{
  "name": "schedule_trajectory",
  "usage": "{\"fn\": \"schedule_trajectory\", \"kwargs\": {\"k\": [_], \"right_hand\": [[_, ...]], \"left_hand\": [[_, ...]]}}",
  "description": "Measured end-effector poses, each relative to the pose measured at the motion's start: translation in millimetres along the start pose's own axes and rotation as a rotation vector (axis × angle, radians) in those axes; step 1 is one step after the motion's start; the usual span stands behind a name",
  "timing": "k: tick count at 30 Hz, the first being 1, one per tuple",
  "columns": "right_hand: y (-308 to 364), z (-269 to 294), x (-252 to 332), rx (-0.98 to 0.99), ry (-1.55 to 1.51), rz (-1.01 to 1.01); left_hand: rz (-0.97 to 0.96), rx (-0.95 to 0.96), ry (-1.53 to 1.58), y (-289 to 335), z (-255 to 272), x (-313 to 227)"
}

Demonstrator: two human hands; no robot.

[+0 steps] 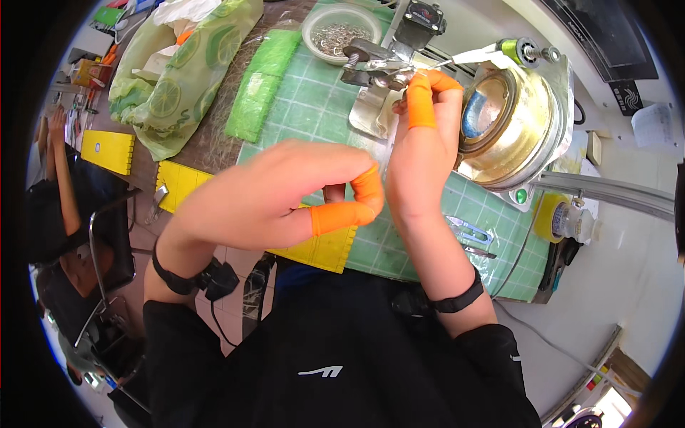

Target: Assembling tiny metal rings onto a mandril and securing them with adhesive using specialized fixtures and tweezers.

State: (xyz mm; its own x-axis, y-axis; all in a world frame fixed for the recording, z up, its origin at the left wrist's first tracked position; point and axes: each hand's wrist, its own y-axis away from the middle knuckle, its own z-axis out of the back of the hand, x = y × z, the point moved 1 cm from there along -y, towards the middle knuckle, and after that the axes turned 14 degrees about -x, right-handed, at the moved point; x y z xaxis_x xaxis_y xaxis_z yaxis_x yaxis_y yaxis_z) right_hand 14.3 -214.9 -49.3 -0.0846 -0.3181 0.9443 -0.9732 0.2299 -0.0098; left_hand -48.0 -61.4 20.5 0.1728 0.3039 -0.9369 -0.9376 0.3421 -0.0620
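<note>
My left hand hovers over the front of the green mat, with orange finger cots on the thumb and index finger. Those two tips press together in a pinch; anything between them is too small or hidden to make out. Farther forward, my right hand, in orange cots too, has its fingers bent in against the metal clamp of a small bench machine. Whatever its fingertips grip is hidden. Just right of it sits a round brass-coloured bowl-like part of the machine.
A clear tub of small metal pieces stands behind the clamp. Left are a green wrapped packet and a lemon-print bag. Yellow strips line the front edge. Snips and a tape roll lie right. Another person's arm shows far left.
</note>
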Motion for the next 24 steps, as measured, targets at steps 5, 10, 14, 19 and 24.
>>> {"fn": "schedule_trajectory", "kwargs": {"k": [5,10,14,19,24], "right_hand": [[-16.1,-10.8,-5.2,-0.018,-0.024,-0.012],[-37.7,-11.0,-21.2,-0.14,-0.074,-0.052],[-34.0,-20.7,-12.4,-0.106,-0.179,-0.111],[-3.5,-3.0,3.7,-0.055,-0.067,-0.215],[30.5,51.0,16.8,0.499,0.23,-0.008]], "left_hand": [[-0.322,-0.256,0.151,-19.2,62.1,-22.2],[-0.549,-0.238,-0.333,-102.9,60.7,-42.4],[-0.477,0.186,-0.291,-144.2,64.1,6.8],[-0.67,-0.331,-0.69,-92.9,55.7,-18.1],[-0.594,-0.253,-0.503,4.8,-7.0,-6.3]]}}
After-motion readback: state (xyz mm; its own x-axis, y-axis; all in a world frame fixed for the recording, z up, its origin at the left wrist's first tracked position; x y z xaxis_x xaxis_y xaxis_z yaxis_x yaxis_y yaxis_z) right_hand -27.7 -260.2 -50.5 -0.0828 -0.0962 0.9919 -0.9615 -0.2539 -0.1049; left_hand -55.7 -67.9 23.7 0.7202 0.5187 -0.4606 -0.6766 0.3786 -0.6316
